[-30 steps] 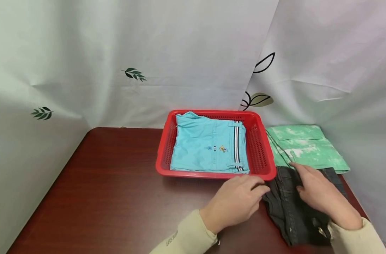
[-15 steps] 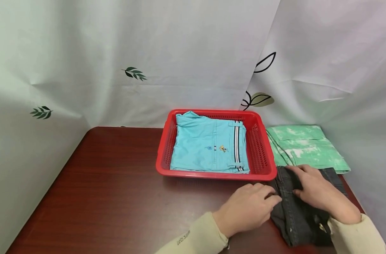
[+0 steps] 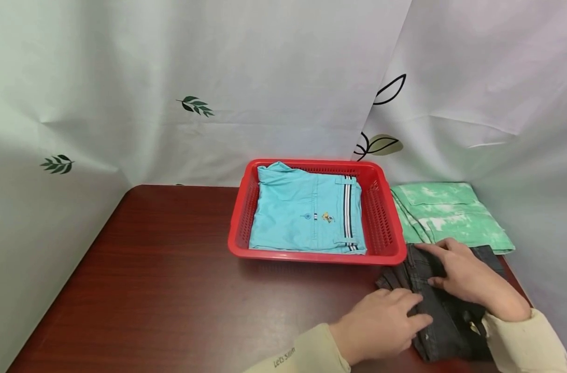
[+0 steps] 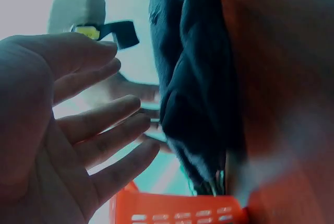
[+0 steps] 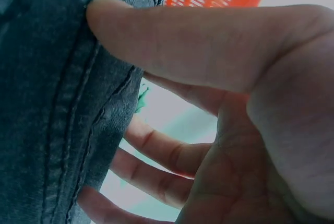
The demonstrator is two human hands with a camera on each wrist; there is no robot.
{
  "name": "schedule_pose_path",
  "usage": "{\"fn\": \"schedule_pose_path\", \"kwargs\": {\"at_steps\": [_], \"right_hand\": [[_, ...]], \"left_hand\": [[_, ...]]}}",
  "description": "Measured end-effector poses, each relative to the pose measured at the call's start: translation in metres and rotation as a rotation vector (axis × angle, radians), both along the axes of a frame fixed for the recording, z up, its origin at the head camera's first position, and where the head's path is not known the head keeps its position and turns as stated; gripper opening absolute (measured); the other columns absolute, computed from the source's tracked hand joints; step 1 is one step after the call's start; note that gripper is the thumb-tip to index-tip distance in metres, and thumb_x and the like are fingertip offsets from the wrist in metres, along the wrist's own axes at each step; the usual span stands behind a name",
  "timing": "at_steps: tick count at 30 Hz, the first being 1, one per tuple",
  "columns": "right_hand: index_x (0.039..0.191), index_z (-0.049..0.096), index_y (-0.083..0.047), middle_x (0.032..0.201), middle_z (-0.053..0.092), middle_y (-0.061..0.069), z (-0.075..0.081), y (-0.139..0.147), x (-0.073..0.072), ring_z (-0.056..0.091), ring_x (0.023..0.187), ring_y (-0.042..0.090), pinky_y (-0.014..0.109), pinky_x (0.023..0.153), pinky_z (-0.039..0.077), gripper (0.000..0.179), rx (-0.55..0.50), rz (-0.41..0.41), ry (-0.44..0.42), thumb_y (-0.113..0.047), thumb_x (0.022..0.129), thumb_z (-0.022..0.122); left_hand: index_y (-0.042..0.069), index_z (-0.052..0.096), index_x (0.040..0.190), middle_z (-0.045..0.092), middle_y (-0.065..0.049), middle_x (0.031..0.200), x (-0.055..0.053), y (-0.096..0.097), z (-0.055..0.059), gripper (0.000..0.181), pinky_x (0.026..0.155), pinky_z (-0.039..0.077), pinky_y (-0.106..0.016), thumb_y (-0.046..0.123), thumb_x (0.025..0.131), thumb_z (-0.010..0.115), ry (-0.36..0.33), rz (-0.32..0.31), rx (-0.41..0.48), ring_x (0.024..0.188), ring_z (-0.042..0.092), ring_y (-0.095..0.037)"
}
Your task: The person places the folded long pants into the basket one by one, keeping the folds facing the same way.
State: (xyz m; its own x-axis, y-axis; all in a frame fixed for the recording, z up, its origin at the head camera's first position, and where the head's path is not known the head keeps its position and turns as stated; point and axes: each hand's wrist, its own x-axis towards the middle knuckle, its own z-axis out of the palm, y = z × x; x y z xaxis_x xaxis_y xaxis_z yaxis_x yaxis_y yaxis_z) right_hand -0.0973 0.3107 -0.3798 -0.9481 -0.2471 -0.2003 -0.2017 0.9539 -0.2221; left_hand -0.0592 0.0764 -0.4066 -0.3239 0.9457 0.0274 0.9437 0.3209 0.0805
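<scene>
Folded black denim trousers [image 3: 444, 321] lie at the right of the table, beside the red basket. My left hand [image 3: 381, 324] is at their left edge with relaxed fingers; in the left wrist view this hand [image 4: 78, 119] has its fingers apart, near the dark cloth [image 4: 195, 78]. Across the upper part of the trousers rests my right hand [image 3: 467, 277]. The right wrist view shows its thumb [image 5: 172, 38] against the stitched denim [image 5: 57, 119], while the other fingers reach the cloth's edge. No clear grip shows in either hand.
A red plastic basket [image 3: 235, 228] stands at the back centre, with folded light-blue trousers [image 3: 293, 212] inside. Folded green-and-white tie-dye cloth [image 3: 456, 212] lies right of it, behind the black trousers. Dark reddish wood tabletop [image 3: 162, 290] extends to the left. White curtains [image 3: 265, 77] hang behind.
My left hand has moved right and toward me, from the basket's front edge onto the trousers' left side. My right hand has shifted slightly left on the denim.
</scene>
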Motion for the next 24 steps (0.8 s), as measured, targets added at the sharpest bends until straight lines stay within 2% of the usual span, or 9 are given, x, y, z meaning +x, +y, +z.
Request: {"fn": "schedule_pose_path", "kwargs": {"at_steps": [4, 9, 13, 20, 24], "right_hand": [[0.138, 0.056, 0.000, 0.113, 0.054, 0.027, 0.001, 0.001, -0.001, 0.054, 0.102, 0.046, 0.057, 0.074, 0.050, 0.073, 0.023, 0.012, -0.012, -0.014, 0.075, 0.088], [0.138, 0.056, 0.001, 0.115, 0.056, 0.029, 0.002, 0.002, -0.003, 0.055, 0.104, 0.051, 0.060, 0.075, 0.050, 0.073, 0.050, 0.020, -0.035, -0.017, 0.075, 0.088], [0.138, 0.056, 0.001, 0.118, 0.056, 0.031, 0.002, 0.002, -0.003, 0.054, 0.107, 0.054, 0.061, 0.077, 0.050, 0.073, 0.057, 0.022, -0.037, -0.018, 0.076, 0.088], [0.138, 0.056, 0.001, 0.120, 0.056, 0.031, 0.001, 0.002, -0.002, 0.053, 0.109, 0.056, 0.063, 0.079, 0.049, 0.071, 0.058, 0.019, -0.038, -0.018, 0.077, 0.087], [0.138, 0.057, 0.001, 0.119, 0.057, 0.031, 0.000, 0.002, -0.002, 0.054, 0.109, 0.055, 0.062, 0.080, 0.049, 0.071, 0.057, 0.023, -0.037, -0.019, 0.077, 0.087]], "left_hand": [[0.037, 0.051, 0.147, 0.042, 0.008, 0.153, 0.005, 0.005, -0.005, 0.043, 0.111, 0.033, -0.022, 0.042, 0.104, 0.052, 0.001, -0.026, -0.032, 0.141, 0.035, -0.006], [0.043, 0.049, 0.147, 0.039, 0.011, 0.154, 0.011, 0.008, -0.009, 0.044, 0.112, 0.032, -0.026, 0.050, 0.103, 0.049, 0.002, -0.021, -0.086, 0.140, 0.034, -0.006], [0.044, 0.047, 0.148, 0.039, 0.009, 0.154, 0.013, 0.009, -0.012, 0.046, 0.110, 0.033, -0.027, 0.054, 0.102, 0.047, -0.019, -0.017, -0.085, 0.137, 0.036, -0.008], [0.045, 0.038, 0.153, 0.037, 0.004, 0.152, 0.017, 0.015, -0.013, 0.056, 0.109, 0.036, -0.029, 0.061, 0.100, 0.045, 0.017, -0.019, -0.140, 0.131, 0.040, -0.012], [0.044, 0.037, 0.153, 0.036, 0.003, 0.152, 0.017, 0.015, -0.014, 0.060, 0.109, 0.036, -0.028, 0.065, 0.098, 0.045, 0.002, -0.029, -0.151, 0.131, 0.041, -0.013]]}}
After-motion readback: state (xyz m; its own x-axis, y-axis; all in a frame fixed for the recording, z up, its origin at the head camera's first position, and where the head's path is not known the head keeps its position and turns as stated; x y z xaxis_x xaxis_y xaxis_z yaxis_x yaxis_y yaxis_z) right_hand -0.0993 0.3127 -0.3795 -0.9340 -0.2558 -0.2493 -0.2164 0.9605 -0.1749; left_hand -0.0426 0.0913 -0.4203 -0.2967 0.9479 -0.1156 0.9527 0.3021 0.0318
